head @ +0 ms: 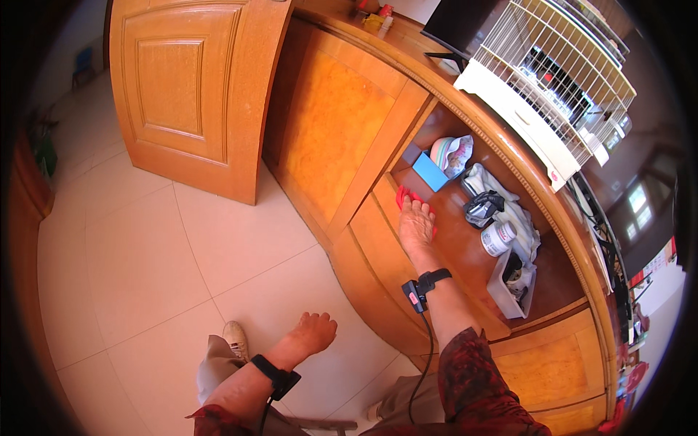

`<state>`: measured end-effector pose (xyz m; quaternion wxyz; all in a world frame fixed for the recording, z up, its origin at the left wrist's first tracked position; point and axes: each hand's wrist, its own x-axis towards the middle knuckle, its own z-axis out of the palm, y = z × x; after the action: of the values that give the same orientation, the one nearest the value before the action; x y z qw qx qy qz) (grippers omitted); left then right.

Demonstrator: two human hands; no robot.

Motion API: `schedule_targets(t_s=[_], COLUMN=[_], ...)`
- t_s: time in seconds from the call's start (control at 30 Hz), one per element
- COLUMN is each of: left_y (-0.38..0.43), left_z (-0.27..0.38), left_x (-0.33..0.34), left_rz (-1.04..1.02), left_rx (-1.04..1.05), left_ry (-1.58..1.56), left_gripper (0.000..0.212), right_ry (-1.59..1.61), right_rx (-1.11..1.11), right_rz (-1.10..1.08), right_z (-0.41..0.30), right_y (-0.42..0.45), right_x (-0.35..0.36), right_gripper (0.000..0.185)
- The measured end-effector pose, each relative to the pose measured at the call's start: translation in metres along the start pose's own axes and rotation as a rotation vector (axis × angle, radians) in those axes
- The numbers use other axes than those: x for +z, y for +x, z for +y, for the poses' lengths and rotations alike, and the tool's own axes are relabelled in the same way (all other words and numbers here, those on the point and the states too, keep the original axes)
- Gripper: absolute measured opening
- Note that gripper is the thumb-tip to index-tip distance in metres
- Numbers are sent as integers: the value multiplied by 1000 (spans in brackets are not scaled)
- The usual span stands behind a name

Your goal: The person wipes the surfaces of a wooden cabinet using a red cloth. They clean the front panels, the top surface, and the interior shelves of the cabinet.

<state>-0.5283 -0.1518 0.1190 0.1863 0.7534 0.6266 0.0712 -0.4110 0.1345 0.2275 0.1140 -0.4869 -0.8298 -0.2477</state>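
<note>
My right hand [417, 226] presses a red cloth [404, 194] against the front left of an open shelf [436, 204] in a wooden cabinet. Most of the cloth is hidden under my fingers. My left hand [312, 333] hangs above the tiled floor with its fingers curled in, and nothing shows in it. Farther into the shelf are a blue box [431, 171], a pale folded cloth [515, 212] and a black strap with a lamp-like part [483, 209]. A white bottle [498, 238] with a printed label stands near a translucent plastic bin [504, 289] of small items.
A white wire cage [523, 117] and a dark screen [458, 24] stand on the cabinet top [376, 41]. To the left, a wooden door [191, 98] stands ajar beside the cabinet. Black cables run from the straps on both my wrists.
</note>
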Motion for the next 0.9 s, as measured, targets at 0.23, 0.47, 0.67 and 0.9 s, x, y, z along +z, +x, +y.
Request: schedule_targets(t_s=[0.23,0.47,0.67,0.9], left_y=[-6,-29,-30,-55], left_z=[-12,-23,-21,-34], left_x=[-8,-13,-15,-26], left_rz=[-106,-110,-117,-104], left_rx=[-18,-78,-95,-161], left_ry=[-12,-21,-133,-110], left_gripper=[25,27,28,25], right_ry=[19,63,79,44], right_rx=[8,12,-14,-12], right_rz=[-20,-10,9,-24], right_z=[10,15,18,19], right_y=[-19,-29,-28,-34], right_x=[-11,-15,-12,-12], right_gripper=[40,41,42,43])
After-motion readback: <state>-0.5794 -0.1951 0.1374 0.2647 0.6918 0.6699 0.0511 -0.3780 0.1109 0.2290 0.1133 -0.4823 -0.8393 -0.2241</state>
